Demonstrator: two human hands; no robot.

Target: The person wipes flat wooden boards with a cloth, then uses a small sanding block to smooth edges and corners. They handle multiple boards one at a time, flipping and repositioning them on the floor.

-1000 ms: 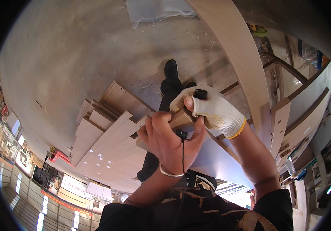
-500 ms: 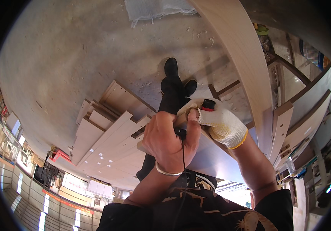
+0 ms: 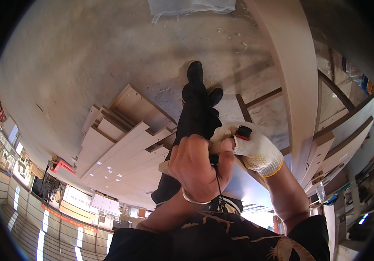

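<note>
My left hand (image 3: pixel 193 163), bare with a pale bangle at the wrist, is closed over a narrow wooden board (image 3: pixel 164 167) in front of my body; the board's end shows beyond the knuckles. A small black piece with a thin dark cord (image 3: pixel 219 179) sits by its palm. My right hand (image 3: pixel 256 148) wears a white knitted glove with a yellow cuff and presses against the left thumb, its fingers curled at the board's edge. On the back of the glove sits a small black-and-red device (image 3: pixel 243 132). The hands hide most of the board.
Pale wooden panels (image 3: pixel 113 154) lie stacked at the left. A long curved-looking board (image 3: pixel 298 65) stands at the right, beside dark frame bars (image 3: pixel 263 99) and more boards (image 3: pixel 322 152). Translucent plastic sheeting (image 3: pixel 191 8) lies on the concrete floor. My black shoes (image 3: pixel 195 71) stand ahead.
Both hands have moved slightly right and down in the picture, still together. More of the board's end now shows beside my left hand. The view has shifted a little.
</note>
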